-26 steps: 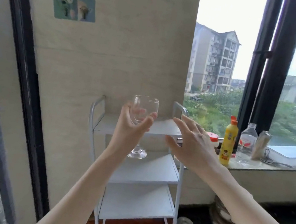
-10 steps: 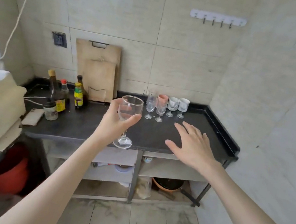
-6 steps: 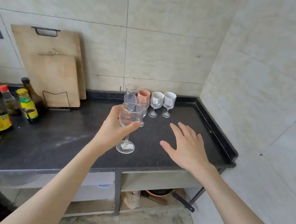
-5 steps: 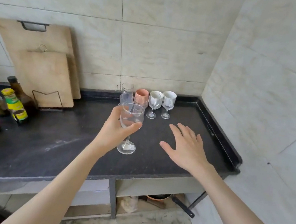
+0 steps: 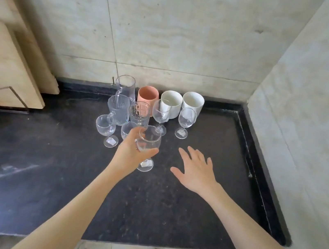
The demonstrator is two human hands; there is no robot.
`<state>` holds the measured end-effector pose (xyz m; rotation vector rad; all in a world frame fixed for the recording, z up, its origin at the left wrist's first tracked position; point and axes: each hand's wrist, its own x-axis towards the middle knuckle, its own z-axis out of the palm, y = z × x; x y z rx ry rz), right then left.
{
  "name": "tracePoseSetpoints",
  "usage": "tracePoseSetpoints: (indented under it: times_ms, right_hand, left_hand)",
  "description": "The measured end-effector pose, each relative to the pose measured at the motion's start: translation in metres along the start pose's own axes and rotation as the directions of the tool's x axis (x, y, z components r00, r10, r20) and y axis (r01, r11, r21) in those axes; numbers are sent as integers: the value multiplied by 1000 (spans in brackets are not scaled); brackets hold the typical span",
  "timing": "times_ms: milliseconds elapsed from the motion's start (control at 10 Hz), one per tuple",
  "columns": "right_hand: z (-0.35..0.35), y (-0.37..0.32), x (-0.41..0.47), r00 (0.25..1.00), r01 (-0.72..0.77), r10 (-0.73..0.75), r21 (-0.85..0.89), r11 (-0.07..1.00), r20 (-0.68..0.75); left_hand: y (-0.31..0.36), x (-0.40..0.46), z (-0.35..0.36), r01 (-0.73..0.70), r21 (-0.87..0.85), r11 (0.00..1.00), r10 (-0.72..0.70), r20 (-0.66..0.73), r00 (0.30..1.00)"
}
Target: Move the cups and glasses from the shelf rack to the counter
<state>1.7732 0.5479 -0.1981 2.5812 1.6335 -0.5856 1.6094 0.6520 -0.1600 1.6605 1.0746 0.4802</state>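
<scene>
Below me the dark counter (image 5: 44,170) spreads wide, with cups and glasses (image 5: 153,109) clustered at the back wall. Nearer, my right hand (image 5: 195,173) hovers flat with fingers spread, holding nothing. My left hand (image 5: 132,153) wraps the bowl of the wine glass (image 5: 148,143), its foot just at the counter. It seems light, thin, slick and breakable; I'd judge the bowl the steadiest hold.

No readable writing anywhere, small stickers on the wine glass feet (image 5: 110,142) too blurred to read, bench (image 5: 44,170) and cups unmarked
</scene>
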Motion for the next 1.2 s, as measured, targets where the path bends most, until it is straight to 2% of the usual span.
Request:
tracePoseSetpoints:
  times_ms: [100,300,500,1100,1200]
  right_hand:
    - [24,14,37,996,18,-19,20,1000,91]
    - [66,25,77,988,-35,27,55,998,152]
    - [85,33,92,955,-81,81,-12,997,285]
    - [89,33,98,944,-98,105,-38,994,312]
    - [90,34,99,943,-108,111,-29,994,313]
  left_hand:
    - [-16,32,19,22,-11,1000,-22,-8,1000]
    - [-36,80,43,29,-8,1000,-29,23,999]
    - [-48,102,53,72,11,997,-72,36,997]
    - [-59,115,65,71,-24,997,-70,56,996]
    - [-60,109,66,166,-128,978,-165,22,986]
